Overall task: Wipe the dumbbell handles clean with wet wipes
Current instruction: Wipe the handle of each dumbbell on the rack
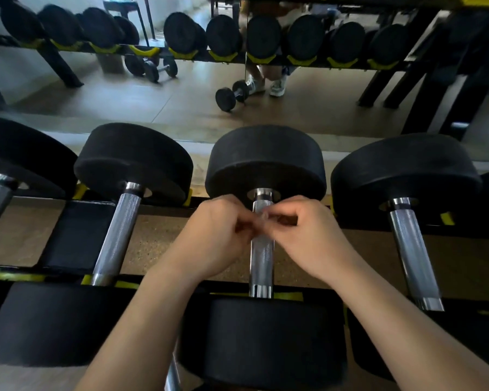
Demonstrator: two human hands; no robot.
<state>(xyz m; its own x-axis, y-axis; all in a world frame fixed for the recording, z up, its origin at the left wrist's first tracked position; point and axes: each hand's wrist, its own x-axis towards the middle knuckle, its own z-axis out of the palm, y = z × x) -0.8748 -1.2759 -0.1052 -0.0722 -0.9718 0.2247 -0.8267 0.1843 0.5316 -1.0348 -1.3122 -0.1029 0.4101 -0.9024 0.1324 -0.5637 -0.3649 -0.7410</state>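
The rack [79,232] holds the dumbbells side by side, each one lying in yellow cradles [288,296], with the handles running from 6 to 12 o'clock. The middle dumbbell handle [261,263] is bright knurled metal between two black round weights. Above its far part, the left hand [218,235] and the right hand [302,235] meet. Both have curled fingers, and their fingertips pinch together a small pale thing [261,216]. It is blurred, so I cannot tell what it is. I also cannot tell if the hands touch the handle or stay just above it. At 9 o'clock lies a second dumbbell [116,235], and at 3 o'clock a third dumbbell [412,255], both in the same rack. At 12 o'clock a mirror [181,103] reflects more dumbbells on a rack and the floor.
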